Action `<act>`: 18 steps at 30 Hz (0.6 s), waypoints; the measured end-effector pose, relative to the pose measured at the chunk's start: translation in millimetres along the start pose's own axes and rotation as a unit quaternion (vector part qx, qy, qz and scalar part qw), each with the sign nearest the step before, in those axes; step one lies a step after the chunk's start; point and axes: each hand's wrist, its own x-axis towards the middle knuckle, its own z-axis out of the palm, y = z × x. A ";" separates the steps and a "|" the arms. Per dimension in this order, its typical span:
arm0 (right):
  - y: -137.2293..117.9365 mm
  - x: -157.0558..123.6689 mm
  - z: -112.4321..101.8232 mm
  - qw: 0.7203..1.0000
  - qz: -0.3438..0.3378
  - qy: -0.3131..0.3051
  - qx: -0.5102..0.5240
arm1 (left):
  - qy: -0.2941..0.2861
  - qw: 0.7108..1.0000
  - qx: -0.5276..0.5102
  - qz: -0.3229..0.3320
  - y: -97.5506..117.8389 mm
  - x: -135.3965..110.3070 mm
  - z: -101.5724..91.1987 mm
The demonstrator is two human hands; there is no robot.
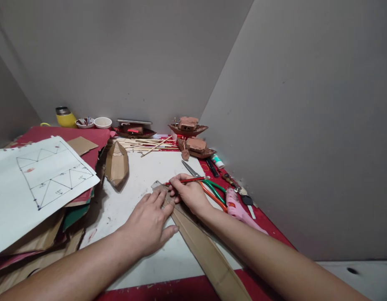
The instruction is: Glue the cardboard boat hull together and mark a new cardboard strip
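Note:
My left hand [149, 223] lies flat with fingers spread, pressing down a ruler [158, 187] and a long cardboard strip [206, 255] on the white work surface [140, 175]. My right hand [189, 193] is closed in a pinch on a red pencil [193, 179], whose tip rests near the ruler at the strip's far end. The strip runs diagonally from the ruler toward the near edge.
A cardboard boat hull [117, 166] lies beyond my hands. Scissors [209, 190], a pink glue gun [237, 207], wooden sticks [146, 145] and brown model boats [193, 138] sit at right and back. A paper with drawn triangles [39, 179] covers stacked cardboard at left. Grey walls close in behind and right.

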 end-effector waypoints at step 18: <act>-33.4 -3.0 -16.5 0.977 0.018 -0.043 -0.209 | -0.022 1.000 0.010 -0.001 0.1 1.7 -3.4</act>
